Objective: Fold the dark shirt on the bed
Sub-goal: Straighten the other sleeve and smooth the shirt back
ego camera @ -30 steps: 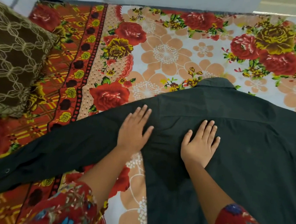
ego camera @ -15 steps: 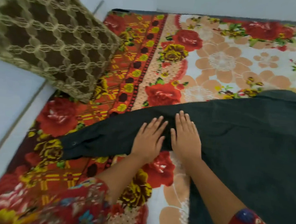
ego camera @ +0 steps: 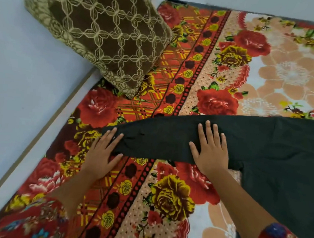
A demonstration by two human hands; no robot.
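The dark shirt (ego camera: 272, 164) lies flat on the bed, its body running off the right edge of the view. One long sleeve (ego camera: 158, 139) stretches out to the left. My left hand (ego camera: 101, 154) lies flat with straight fingers at the cuff end of that sleeve, fingertips on the cloth and palm on the bedsheet. My right hand (ego camera: 211, 152) presses flat on the sleeve nearer the shoulder, fingers spread.
A floral bedsheet (ego camera: 173, 198) in red, yellow and peach covers the bed. A brown patterned pillow (ego camera: 102, 35) leans at the far left corner against the pale wall (ego camera: 21, 83). The bed's left edge runs diagonally along the wall.
Both hands slid left along the sleeve from the shirt's body. The left hand went out to the cuff and the hands moved apart. The view swung left.
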